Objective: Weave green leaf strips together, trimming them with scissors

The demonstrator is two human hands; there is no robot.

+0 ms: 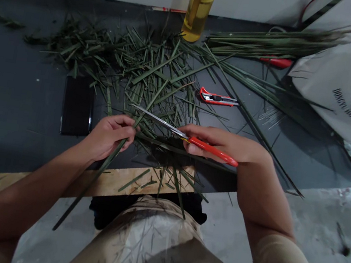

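Pinching a leaf strip, the left hand sits beside scissors the right hand grips (cuttings, utility knife beyond).

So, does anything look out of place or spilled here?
Yes: green clippings lie scattered on the wooden board at the near edge, outside the main heap, some poking past the board, so they look spilled.

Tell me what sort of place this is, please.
Probably a small craft workshop or workbench area, though I can't be sure: the dark tabletop is strewn with short green strips, a utility knife lies beside them, and the right hand holds red-handled scissors.
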